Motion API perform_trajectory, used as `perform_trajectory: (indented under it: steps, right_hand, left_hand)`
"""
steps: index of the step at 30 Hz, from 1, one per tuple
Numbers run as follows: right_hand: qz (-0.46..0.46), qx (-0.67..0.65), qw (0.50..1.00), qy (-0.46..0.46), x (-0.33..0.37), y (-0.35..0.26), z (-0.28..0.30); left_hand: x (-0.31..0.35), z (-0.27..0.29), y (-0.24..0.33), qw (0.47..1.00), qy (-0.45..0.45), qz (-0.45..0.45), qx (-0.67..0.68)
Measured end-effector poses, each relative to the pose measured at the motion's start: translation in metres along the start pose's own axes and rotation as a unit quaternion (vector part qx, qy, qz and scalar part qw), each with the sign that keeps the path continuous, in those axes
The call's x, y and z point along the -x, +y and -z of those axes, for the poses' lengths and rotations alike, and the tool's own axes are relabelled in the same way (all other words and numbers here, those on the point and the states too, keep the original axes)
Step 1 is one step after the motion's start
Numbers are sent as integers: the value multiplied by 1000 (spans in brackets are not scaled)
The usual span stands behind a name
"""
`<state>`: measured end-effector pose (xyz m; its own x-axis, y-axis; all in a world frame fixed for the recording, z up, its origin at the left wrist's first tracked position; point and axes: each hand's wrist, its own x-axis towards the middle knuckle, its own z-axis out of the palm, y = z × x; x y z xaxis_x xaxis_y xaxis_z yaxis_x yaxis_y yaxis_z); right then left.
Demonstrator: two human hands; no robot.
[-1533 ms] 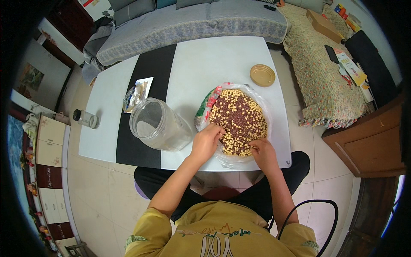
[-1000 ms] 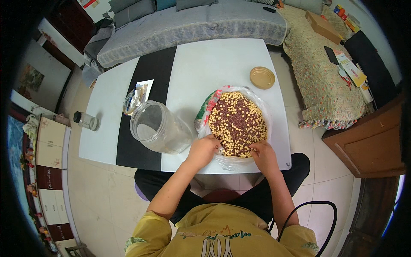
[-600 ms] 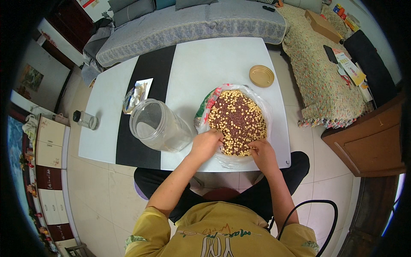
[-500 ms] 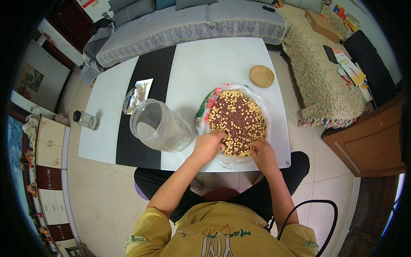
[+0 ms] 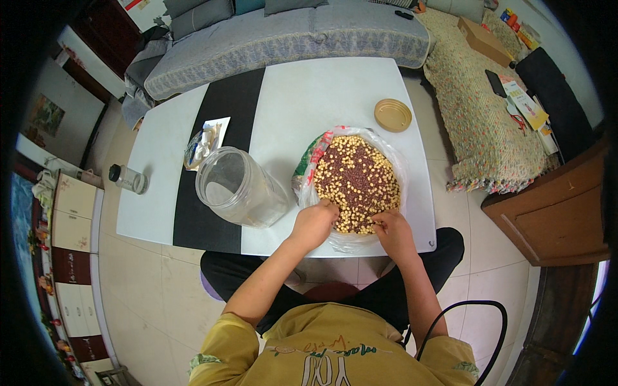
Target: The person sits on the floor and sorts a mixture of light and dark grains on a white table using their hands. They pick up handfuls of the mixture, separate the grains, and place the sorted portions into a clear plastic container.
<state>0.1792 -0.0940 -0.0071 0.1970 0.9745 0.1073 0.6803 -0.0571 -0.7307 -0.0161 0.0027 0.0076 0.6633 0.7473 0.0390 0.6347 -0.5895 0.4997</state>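
A round heap of small dark-red beans [image 5: 360,174] mixed with larger pale-yellow ones lies in an open clear plastic bag [image 5: 402,157] with red and green print, near the table's front edge. My left hand [image 5: 315,223] is at the heap's near left side, fingers curled in with the tips together over the beans. On the near right, my right hand [image 5: 393,233] has thumb and fingertips pinched at the beans. Whatever either hand holds is too small or hidden to make out. Left of the bag stands a large, wide-mouthed clear jar [image 5: 257,199], its inside looking bare.
A gold round lid [image 5: 393,115] lies beyond the bag at the right. Farther left are a small packet of items [image 5: 205,145] and a small dark-capped bottle [image 5: 129,179] on the white table [image 5: 315,90] with its black stripe. A sofa [image 5: 283,45] stands behind it.
My left hand has shifted slightly, its fingers drawn in more toward the bag's near left side. My right hand stays nearly where it was, pinching. The jar, lid and bag have not moved.
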Motion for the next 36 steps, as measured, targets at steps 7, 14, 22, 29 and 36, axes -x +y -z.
perform_trajectory:
  steps: [7, 14, 22, 29, 36]
  right_hand:
    - [6, -21, 1000, 0, 0, -2, -3]
    - [-29, 3, 1000, -2, -2, -3, 2]
    - [12, 5, 1000, -8, -3, 0, -7]
    - [-50, -10, 998, -40, -4, -4, -2]
    - [-46, -19, 999, -11, -2, -2, 7]
  left_hand:
    - [23, 51, 24, 987, 136, -54, 72]
    - [43, 188, 38, 910, 411, 23, -49]
    - [46, 189, 20, 929, 363, 75, -19]
    - [22, 96, 39, 987, 133, -53, 78]
    - [-9, 17, -11, 997, 58, -53, -4]
